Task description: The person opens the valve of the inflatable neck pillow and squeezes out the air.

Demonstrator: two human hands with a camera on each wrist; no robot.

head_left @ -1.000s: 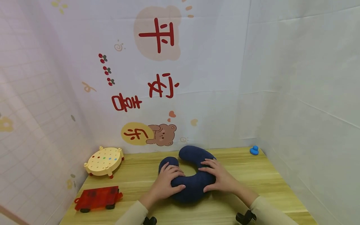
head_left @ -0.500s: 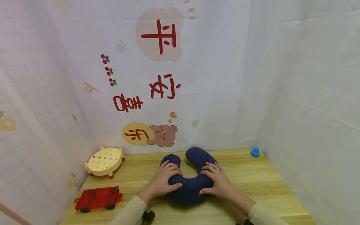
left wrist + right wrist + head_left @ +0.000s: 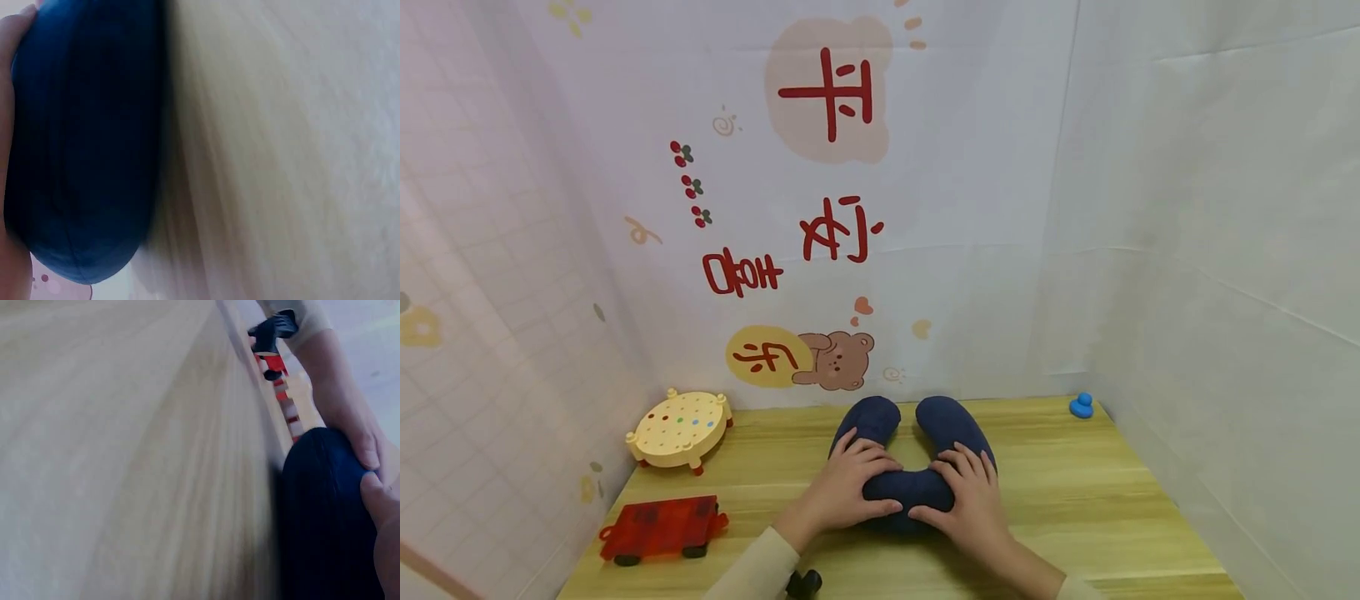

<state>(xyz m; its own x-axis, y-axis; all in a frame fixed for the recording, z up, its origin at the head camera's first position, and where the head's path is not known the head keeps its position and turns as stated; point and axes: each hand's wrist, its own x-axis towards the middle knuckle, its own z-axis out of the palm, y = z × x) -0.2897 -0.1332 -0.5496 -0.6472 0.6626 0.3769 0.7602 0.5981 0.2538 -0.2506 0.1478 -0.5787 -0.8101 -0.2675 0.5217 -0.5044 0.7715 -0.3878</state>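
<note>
A pale cloth backdrop printed with red characters and a small brown bear [image 3: 835, 360] closes in a light wooden table [image 3: 1075, 492] on three sides. At the middle of the table, toward its near edge, lies a navy U-shaped neck pillow [image 3: 913, 450], its two rounded ends pointing to 12 o'clock and nearly touching, its curved base toward 6 o'clock.

The left hand [image 3: 846, 492] lies over the pillow's left arm, at about 8 o'clock of the pillow. Its fingers [image 3: 868, 462] are spread and curled over the top of the cushion, the thumb running along the near side of the base, so the padding sits under the palm and between fingers and thumb. The right hand [image 3: 966, 500] mirrors it at about 4 o'clock, fingers fanned over the right arm and the thumb pressed on the base. The two thumbs come close together at the pillow's 6 o'clock. The left wrist view shows the blue cushion bulging against skin at the frame's edge, and the right wrist view shows fingertips dug into the dark fabric with the table beneath.

At 9 o'clock of the pillow, well apart, stands a cream round toy table [image 3: 679, 427] with coloured dots; a red toy cart [image 3: 658, 527] lies at 8 o'clock. A small blue duck [image 3: 1081, 405] sits at 2 o'clock by the far right corner.
</note>
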